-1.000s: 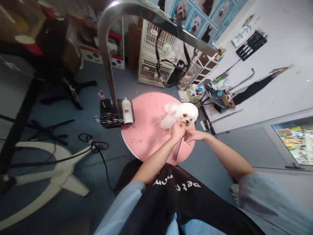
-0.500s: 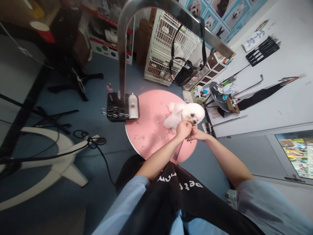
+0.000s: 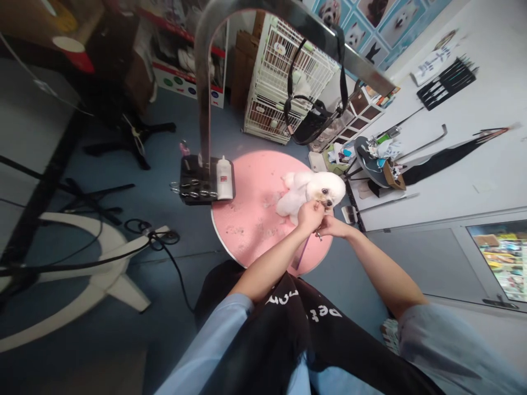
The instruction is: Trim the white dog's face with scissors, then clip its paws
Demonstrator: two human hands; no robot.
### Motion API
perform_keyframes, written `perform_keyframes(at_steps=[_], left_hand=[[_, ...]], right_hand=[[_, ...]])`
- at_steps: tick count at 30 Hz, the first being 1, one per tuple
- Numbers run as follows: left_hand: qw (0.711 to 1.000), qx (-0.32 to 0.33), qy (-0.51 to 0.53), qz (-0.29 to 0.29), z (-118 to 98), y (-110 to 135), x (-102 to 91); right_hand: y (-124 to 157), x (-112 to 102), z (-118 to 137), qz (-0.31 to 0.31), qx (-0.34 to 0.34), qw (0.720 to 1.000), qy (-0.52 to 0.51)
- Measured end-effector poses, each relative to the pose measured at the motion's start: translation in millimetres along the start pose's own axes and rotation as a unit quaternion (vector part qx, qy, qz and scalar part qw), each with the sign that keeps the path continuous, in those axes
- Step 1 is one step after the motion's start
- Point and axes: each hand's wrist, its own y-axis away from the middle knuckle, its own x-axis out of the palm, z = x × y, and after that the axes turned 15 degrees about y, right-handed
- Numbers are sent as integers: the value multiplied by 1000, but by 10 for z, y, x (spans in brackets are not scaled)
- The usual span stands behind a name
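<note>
A small white fluffy dog point(image 3: 307, 195) sits on a round pink grooming table point(image 3: 255, 214). My left hand point(image 3: 309, 215) is closed under the dog's chin, gripping its muzzle fur. My right hand point(image 3: 332, 226) is closed on a pair of small scissors point(image 3: 318, 235), held just below the dog's mouth. A purple comb point(image 3: 301, 253) lies on the table beneath my hands.
A metal grooming arm point(image 3: 255, 22) arches over the table with a black noose loop point(image 3: 307, 118). A black tray point(image 3: 197, 178) at the table's left holds several scissors and a white bottle point(image 3: 224, 176). White wire cages point(image 3: 284, 82) stand behind. Cables cross the floor at left.
The view has shifted slightly; both hands have stayed at the dog's muzzle, the right hand drawing closer to the mouth with the scissors.
</note>
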Motion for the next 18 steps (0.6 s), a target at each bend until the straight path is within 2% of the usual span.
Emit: perform_keyframes(at_steps=[4, 9, 18], left_hand=[[1000, 1, 11, 0, 51, -29, 15], [1000, 5, 20, 4, 72, -47, 11], [1000, 9, 21, 1, 68, -57, -29]], right_hand=[[54, -40, 19, 20, 6, 1000, -18], [57, 27, 21, 50, 18, 998, -29], [-43, 68, -9, 22, -25, 997, -69]])
